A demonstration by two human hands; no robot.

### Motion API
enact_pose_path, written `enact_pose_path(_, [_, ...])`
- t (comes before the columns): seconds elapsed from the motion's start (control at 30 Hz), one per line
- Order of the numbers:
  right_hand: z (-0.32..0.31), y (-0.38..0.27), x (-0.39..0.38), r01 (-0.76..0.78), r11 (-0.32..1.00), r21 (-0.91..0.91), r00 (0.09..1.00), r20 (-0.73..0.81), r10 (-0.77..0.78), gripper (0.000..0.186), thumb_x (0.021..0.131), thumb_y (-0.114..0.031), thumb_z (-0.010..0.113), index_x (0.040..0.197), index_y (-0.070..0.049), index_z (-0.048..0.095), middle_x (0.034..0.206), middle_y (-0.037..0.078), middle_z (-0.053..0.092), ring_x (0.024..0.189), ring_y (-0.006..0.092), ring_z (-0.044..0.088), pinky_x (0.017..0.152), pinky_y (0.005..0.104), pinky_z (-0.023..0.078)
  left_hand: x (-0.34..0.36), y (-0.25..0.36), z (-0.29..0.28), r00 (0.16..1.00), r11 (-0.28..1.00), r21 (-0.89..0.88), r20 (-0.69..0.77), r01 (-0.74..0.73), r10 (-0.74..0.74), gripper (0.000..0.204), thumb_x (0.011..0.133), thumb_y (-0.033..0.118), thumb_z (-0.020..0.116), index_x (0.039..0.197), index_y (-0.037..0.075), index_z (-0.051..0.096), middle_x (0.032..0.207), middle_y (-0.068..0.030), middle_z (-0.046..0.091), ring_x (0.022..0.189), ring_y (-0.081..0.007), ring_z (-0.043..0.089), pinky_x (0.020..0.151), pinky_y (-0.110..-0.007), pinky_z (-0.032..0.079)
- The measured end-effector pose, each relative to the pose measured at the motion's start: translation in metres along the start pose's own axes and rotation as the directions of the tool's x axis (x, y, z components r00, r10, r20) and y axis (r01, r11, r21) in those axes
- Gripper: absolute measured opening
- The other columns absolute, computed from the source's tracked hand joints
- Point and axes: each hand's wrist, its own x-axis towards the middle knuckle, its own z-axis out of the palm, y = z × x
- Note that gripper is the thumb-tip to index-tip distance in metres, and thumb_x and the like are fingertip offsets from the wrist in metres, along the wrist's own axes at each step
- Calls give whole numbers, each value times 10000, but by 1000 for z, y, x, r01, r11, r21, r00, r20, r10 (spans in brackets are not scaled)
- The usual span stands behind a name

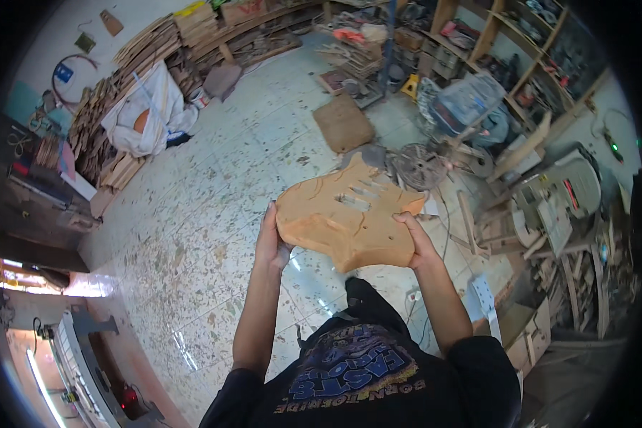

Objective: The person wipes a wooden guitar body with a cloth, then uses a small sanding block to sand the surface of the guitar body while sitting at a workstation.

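Between both hands I hold an unfinished wooden electric guitar body (342, 214), tan, with carved contours and dark curving lines on its surface. Several rectangular pickup cavities are cut through its middle, and small holes show near its right side. My left hand (269, 239) grips the rounded left end, fingers mostly hidden underneath. My right hand (417, 241) holds the right edge, its thumb lying on the top face. The body hangs in the air in front of my torso, above the tiled floor (192, 214).
Stacked wood offcuts and a white sack (146, 114) line the far left wall. A brown cushion (343, 123) lies on the floor ahead. To the right stand a spoked metal wheel (419, 166), a grey plastic chair (567, 189) and cluttered shelves (492, 36). Debris speckles the floor.
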Motion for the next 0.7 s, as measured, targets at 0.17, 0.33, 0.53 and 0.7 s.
enact_pose_path(0.17, [44,-16,131,-126,990,-55,987,98,131,491,928,-302,588,1312,2,548,1218,146,658,1075,244,673,914,390,562,79,49,-67,944,982,76,-275,-170,185,428,1026,268,528,1431,163,439,1206,-92,623,1024,-197,648,803,-391,579])
enact_pose_path(0.33, [118,-27,271,-246,956,-159,956,120,266,470,918,-307,593,1275,-2,575,1177,134,674,1066,222,673,895,380,564,124,123,-123,640,774,525,-467,-355,610,390,1015,131,503,1399,73,482,1180,-95,635,913,-130,633,762,-303,591])
enact_pose_path(0.53, [214,-39,437,-236,914,-330,949,125,290,482,901,-288,609,1299,-23,548,1187,125,651,1066,226,658,912,379,544,209,225,-134,591,733,578,-468,-357,657,363,992,153,559,1302,-36,561,1256,-128,595,1033,-156,607,828,-297,537])
enact_pose_path(0.7, [293,-35,568,-241,882,-405,945,110,308,528,897,-278,611,1347,-22,509,1244,120,624,1133,240,630,957,390,523,328,298,-185,577,308,942,-178,-135,797,595,821,222,781,1288,-73,560,1198,-149,580,1057,-234,597,897,-337,496])
